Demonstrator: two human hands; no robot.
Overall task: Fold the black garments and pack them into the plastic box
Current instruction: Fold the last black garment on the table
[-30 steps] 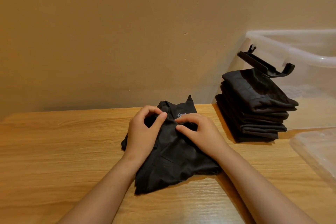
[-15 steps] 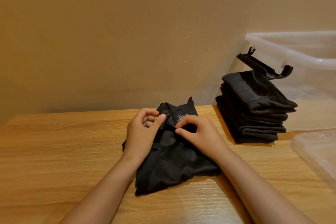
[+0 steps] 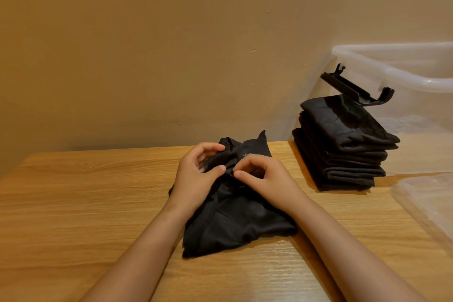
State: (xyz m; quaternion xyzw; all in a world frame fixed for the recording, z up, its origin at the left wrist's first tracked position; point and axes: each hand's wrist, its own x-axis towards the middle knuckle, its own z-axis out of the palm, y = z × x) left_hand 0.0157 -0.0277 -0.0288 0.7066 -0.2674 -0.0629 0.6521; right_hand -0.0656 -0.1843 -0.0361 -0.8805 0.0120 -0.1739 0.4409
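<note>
A crumpled black garment (image 3: pixel 235 223) lies on the wooden table (image 3: pixel 73 203) in front of me. My left hand (image 3: pixel 196 176) pinches a fold of its cloth near the collar between thumb and fingers. My right hand (image 3: pixel 264 176) pinches the same bunched area from the right, close to a small pale label. A stack of several folded black garments (image 3: pixel 343 149) stands at the table's right end. Behind the stack is the clear plastic box (image 3: pixel 404 66), its black latch (image 3: pixel 355 88) sticking out over the stack.
A plain beige wall runs behind the table. A clear plastic lid (image 3: pixel 429 203) lies at the right edge, near the stack. Bare wood stretches to the left of the garment.
Both hands have worked the cloth near the collar, the left fingers opening and then closing on a fold. The view has shifted slightly downward. The stack and box have not moved.
</note>
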